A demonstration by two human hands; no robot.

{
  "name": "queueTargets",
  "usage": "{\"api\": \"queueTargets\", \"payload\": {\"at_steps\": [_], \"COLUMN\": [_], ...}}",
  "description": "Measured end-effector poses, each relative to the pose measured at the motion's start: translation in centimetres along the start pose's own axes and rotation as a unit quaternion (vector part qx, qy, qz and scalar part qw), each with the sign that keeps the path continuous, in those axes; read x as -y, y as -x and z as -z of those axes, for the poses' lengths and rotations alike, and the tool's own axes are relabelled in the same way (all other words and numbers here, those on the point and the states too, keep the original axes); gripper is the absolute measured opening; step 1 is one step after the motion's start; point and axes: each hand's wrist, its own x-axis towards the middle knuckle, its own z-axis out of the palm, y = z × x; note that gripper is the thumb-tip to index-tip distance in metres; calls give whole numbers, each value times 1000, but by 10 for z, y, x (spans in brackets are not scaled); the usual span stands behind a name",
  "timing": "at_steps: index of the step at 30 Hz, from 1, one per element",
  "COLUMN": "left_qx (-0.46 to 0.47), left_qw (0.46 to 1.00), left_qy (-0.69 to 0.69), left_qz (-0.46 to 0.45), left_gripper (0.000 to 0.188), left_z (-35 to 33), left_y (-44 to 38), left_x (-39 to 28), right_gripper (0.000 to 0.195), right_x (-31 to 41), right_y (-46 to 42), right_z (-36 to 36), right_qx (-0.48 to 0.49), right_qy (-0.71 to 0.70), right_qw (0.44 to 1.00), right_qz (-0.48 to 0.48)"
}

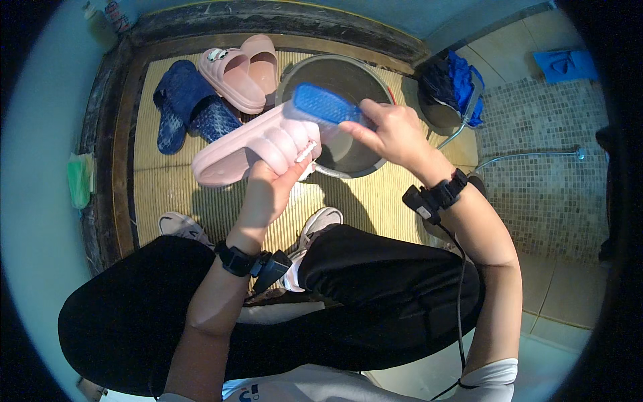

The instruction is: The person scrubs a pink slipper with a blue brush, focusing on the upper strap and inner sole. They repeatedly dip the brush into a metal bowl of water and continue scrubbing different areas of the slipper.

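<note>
My left hand (269,188) grips a pink slide sandal (231,145) by its padded strap, thumb near a small white ornament. The sandal is held tilted, its toe end overlapping the rim of a grey bucket (346,168). In my right hand (389,128) is a blue scrubbing brush (324,103), blurred at its edges. The brush is over the bucket, close to the sandal's toe end; whether they touch I cannot tell. Part of the bucket's inside is hidden behind the brush and sandal.
A pair of pink slides (233,80) and dark blue slides (186,100) lie on the ribbed yellow mat (166,196). At the right stand a container with blue fabric (454,88) and a shower hose (527,153). A green packet (79,183) is at the left wall.
</note>
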Motion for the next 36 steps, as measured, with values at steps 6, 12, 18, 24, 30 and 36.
{"api": "queueTargets", "payload": {"at_steps": [6, 12, 18, 24, 30, 36], "left_qx": [0, 6, -24, -25, -44, -24], "left_qw": [985, 997, 999, 988, 971, 950], "left_qy": [162, 68, -4, 130, 223, 258], "left_qz": [58, 26, 21, 78, 76, 176], "left_gripper": [32, 26, 25, 23, 33, 39], "left_z": [7, 3, -4, 18, 29, 2], "left_y": [-5, 0, -1, -7, -13, 2], "left_x": [-9, -14, -12, -8, -9, -7], "right_gripper": [53, 52, 53, 58, 56, 57], "right_x": [-42, -26, -17, -11, -5, 5], "right_y": [26, 8, 4, 37, 48, -6], "right_z": [-9, -1, -20, -54, -65, -44], "right_qx": [37, 42, 29, 8, 51, 77], "right_qy": [-86, -133, -209, -306, -286, -218], "right_qw": [986, 982, 969, 930, 934, 954], "right_qz": [-139, -124, -126, -201, -209, -191]}}
